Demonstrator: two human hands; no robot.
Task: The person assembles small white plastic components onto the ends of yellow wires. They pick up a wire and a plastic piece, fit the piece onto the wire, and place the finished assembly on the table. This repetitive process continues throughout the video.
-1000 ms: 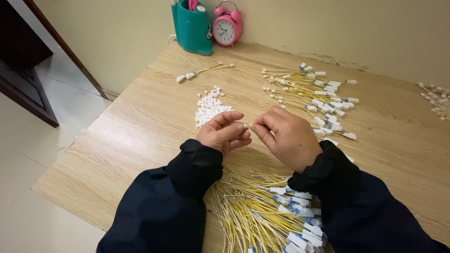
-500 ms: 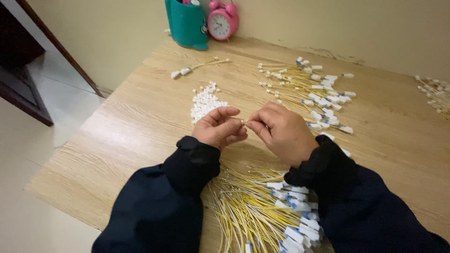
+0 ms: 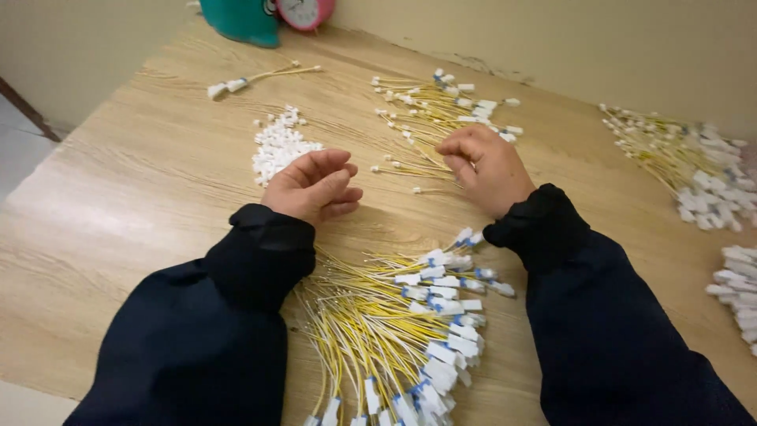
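Observation:
My left hand (image 3: 313, 187) rests on the wooden table (image 3: 142, 197), palm partly up and fingers loosely apart, with nothing in it. It lies just below a small heap of white plastic caps (image 3: 279, 145). My right hand (image 3: 486, 167) reaches over the near edge of a far pile of thin yellow wires with white ends (image 3: 432, 106). Its curled fingers touch the wires and hide the fingertips. A large fan of yellow wires with white and blue tags (image 3: 394, 331) lies between my dark sleeves.
Another pile of yellow wires (image 3: 678, 154) lies at the right, with white tags (image 3: 737, 296) at the right edge. A short wire bundle (image 3: 251, 79) lies at the back left. A teal container (image 3: 240, 17) and a pink alarm clock (image 3: 303, 9) stand by the wall.
My hands were together at the middle, pinching one wire. They have since parted: the right hand moved out to the far wire pile and the left hand opened near the white caps. The view moved closer.

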